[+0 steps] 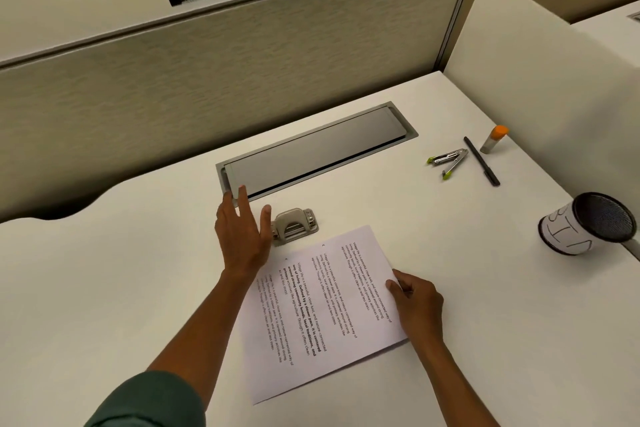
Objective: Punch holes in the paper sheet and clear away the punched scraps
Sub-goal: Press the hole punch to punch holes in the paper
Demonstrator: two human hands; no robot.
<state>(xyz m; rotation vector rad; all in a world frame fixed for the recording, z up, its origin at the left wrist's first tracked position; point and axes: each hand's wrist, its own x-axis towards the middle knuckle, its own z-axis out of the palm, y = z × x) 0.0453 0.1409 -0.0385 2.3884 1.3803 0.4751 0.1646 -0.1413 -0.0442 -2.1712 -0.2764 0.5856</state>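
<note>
A printed paper sheet lies slanted on the white desk, with two small holes near its far edge. Just beyond that edge sits a grey metal hole punch. My left hand hovers with straight, spread fingers right beside the punch on its left, not gripping it. My right hand pinches the sheet's right edge, thumb on top of the paper.
A grey cable hatch is set into the desk behind the punch. At the right lie a staple remover, a black pen and an orange-capped glue stick. A black mesh cup with a paper label lies at the right edge. Partition walls enclose the desk.
</note>
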